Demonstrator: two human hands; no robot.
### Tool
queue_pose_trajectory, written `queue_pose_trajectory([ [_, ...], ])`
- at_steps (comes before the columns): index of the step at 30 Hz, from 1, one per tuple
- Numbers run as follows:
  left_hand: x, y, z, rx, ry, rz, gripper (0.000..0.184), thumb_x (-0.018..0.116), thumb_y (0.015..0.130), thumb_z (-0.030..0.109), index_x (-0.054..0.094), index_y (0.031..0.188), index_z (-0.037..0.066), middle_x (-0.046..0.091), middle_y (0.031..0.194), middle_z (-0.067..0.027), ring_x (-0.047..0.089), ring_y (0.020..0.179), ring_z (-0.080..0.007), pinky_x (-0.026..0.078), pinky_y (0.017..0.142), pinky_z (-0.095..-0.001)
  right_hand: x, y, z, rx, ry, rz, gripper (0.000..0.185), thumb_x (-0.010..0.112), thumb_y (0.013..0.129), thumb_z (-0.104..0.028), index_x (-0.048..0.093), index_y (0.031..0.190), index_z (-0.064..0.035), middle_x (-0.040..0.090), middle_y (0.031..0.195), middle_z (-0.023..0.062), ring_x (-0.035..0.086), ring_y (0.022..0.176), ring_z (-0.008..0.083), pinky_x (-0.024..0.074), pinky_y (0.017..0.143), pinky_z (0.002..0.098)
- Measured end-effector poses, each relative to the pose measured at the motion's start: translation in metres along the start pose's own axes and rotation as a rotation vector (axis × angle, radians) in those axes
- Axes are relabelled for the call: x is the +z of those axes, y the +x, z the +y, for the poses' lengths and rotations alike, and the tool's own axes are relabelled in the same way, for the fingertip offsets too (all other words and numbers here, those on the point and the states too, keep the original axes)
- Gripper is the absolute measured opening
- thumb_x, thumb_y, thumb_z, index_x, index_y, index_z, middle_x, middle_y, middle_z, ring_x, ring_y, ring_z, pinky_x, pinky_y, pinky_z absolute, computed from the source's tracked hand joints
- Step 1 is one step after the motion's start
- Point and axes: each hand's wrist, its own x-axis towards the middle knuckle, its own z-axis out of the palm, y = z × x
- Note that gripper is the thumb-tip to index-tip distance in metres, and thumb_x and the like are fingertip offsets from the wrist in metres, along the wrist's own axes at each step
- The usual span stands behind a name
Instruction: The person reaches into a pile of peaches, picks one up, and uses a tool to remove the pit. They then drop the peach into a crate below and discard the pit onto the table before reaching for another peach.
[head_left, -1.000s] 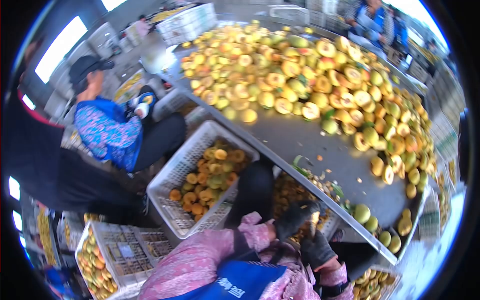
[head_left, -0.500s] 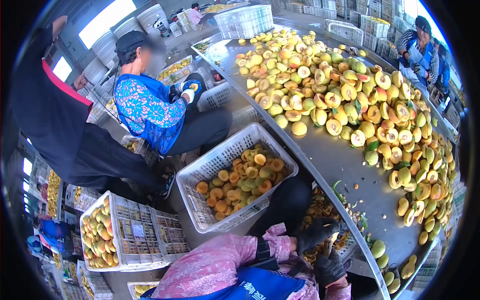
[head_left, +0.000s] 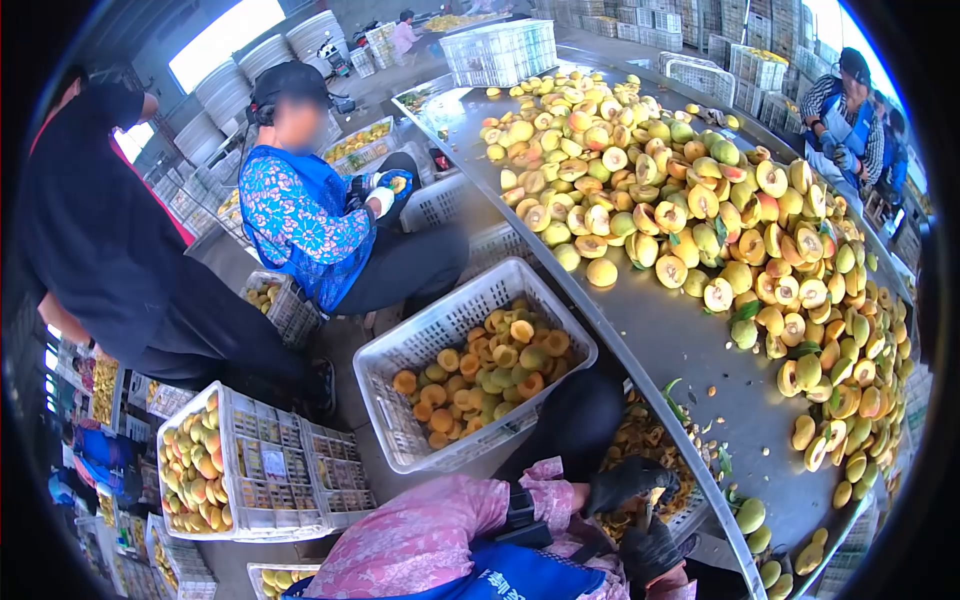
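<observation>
My left hand point(head_left: 628, 485), in a dark glove, is closed at the bottom right, with a small pale-yellow peach half point(head_left: 657, 494) at its fingertips. Just below it, my gloved right hand point(head_left: 650, 548) is closed too, close to the fruit; a thin light thing shows at its fingers, too small to name. Both hands are over a crate point(head_left: 692, 512) of brownish-yellow peach scraps point(head_left: 640, 440), beside the metal table's raised edge point(head_left: 668, 424). A white crate point(head_left: 372, 400) of pitted peach halves point(head_left: 490, 370) stands left of my knee.
Halved peaches point(head_left: 700, 205) are heaped on the metal table point(head_left: 665, 330). A seated co-worker point(head_left: 310, 220) handles fruit at the left; another person point(head_left: 110, 240) stands behind. Across the table is a co-worker point(head_left: 850, 125). A full peach crate point(head_left: 230, 470) stands at the lower left.
The view has shifted slightly. My hands stay close together over the scraps, turned a little. The standing person at the left has lowered a raised arm and become more upright.
</observation>
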Motion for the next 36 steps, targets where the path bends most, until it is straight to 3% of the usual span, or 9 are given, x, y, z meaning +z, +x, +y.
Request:
queue_pose_trajectory([
  [6, 0.002, -0.002, -0.001, -0.009, -0.168, -0.033, 0.029, 0.053, 0.088, 0.019, 0.059, 0.108, -0.001, 0.061, 0.106, -0.0089, 0.058, 0.095, -0.0200, 0.046, 0.084, -0.0320, 0.015, -0.010, 0.016, -0.206, -0.043, 0.011, 0.016, 0.057, 0.069, -0.011, 0.061, 0.084, -0.0062, 0.059, 0.086, 0.0138, 0.058, 0.075, 0.0332, 0.0490, 0.068, 0.0431],
  [9, -0.008, 0.009, -0.025, 0.361, 0.369, -0.223, 0.029, 0.050, 0.088, 0.018, 0.059, 0.109, 0.000, 0.061, 0.108, -0.0088, 0.058, 0.099, -0.0198, 0.046, 0.086, -0.0333, -0.018, -0.007, -0.001, 0.269, 0.809, -0.036, 0.040, 0.065, 0.067, -0.015, 0.050, 0.103, -0.0044, 0.050, 0.103, 0.0154, 0.051, 0.095, 0.0306, 0.0429, 0.081, 0.0381],
  [12, -0.009, 0.000, -0.006, -0.019, -0.048, -0.211, 0.033, 0.045, 0.090, 0.022, 0.058, 0.108, -0.002, 0.062, 0.105, -0.0126, 0.059, 0.096, -0.0192, 0.046, 0.085, -0.0316, -0.034, -0.020, -0.013, 0.299, 2.238, -0.008, 0.083, 0.075, 0.064, -0.019, 0.034, 0.133, 0.0008, 0.039, 0.134, 0.0219, 0.038, 0.125, 0.0299, 0.0337, 0.101, 0.0323],
  [16, 0.007, -0.016, 0.035, 0.019, 0.046, -0.100, 0.032, 0.043, 0.090, 0.019, 0.059, 0.109, -0.001, 0.063, 0.102, -0.0128, 0.060, 0.093, -0.0191, 0.047, 0.085, -0.0313, -0.061, 0.013, -0.028, 0.427, 1.113, -0.161, 0.040, 0.047, 0.085, -0.015, 0.048, 0.123, -0.0049, 0.048, 0.121, 0.0231, 0.057, 0.087, 0.0302, 0.0465, 0.077, 0.0376],
  [26, 0.001, -0.017, 0.019, 0.526, 0.601, 0.046, 0.026, 0.053, 0.080, 0.005, 0.058, 0.105, 0.000, 0.063, 0.097, -0.0146, 0.061, 0.092, -0.0220, 0.048, 0.083, -0.0320, -0.028, 0.027, -0.038, 0.810, 0.729, -0.040, 0.036, 0.059, 0.080, -0.021, 0.049, 0.105, 0.0030, 0.058, 0.082, 0.0247, 0.057, 0.075, 0.0427, 0.0453, 0.065, 0.0450],
  [30, 0.011, -0.018, 0.021, 0.121, 0.257, 0.089, 0.027, 0.050, 0.082, 0.010, 0.059, 0.106, 0.003, 0.062, 0.102, -0.0149, 0.059, 0.095, -0.0232, 0.046, 0.085, -0.0332, 0.006, 0.025, -0.029, 0.196, 0.114, -0.306, 0.042, 0.057, 0.081, -0.018, 0.044, 0.116, 0.0038, 0.060, 0.088, 0.0200, 0.058, 0.087, 0.0356, 0.0465, 0.076, 0.0425],
  [32, 0.005, -0.002, -0.026, 0.209, 0.112, 0.105, 0.028, 0.048, 0.083, 0.013, 0.059, 0.107, 0.005, 0.062, 0.103, -0.0138, 0.059, 0.095, -0.0225, 0.046, 0.085, -0.0340, -0.021, 0.027, -0.031, 0.647, 1.189, -0.183, 0.039, 0.056, 0.086, -0.014, 0.046, 0.120, 0.0030, 0.053, 0.118, 0.0100, 0.050, 0.112, 0.0232, 0.0342, 0.102, 0.0338],
  [34, -0.005, 0.012, -0.067, 0.384, 0.565, 0.127, 0.029, 0.047, 0.083, 0.013, 0.059, 0.108, 0.005, 0.062, 0.104, -0.0111, 0.059, 0.094, -0.0213, 0.046, 0.084, -0.0327, 0.008, 0.015, -0.017, 0.318, 0.651, -0.107, 0.035, 0.055, 0.083, -0.008, 0.049, 0.116, 0.0012, 0.054, 0.108, 0.0100, 0.051, 0.101, 0.0231, 0.0405, 0.089, 0.0335],
  [36, 0.002, -0.005, -0.014, 0.013, 0.111, 0.130, 0.025, 0.052, 0.083, 0.018, 0.063, 0.100, 0.005, 0.064, 0.097, -0.0089, 0.059, 0.088, -0.0198, 0.046, 0.080, -0.0313, 0.036, 0.006, 0.005, 0.073, 0.156, -0.117, 0.034, 0.055, 0.077, -0.008, 0.051, 0.110, 0.0007, 0.057, 0.091, 0.0123, 0.054, 0.085, 0.0289, 0.0433, 0.074, 0.0383],
])
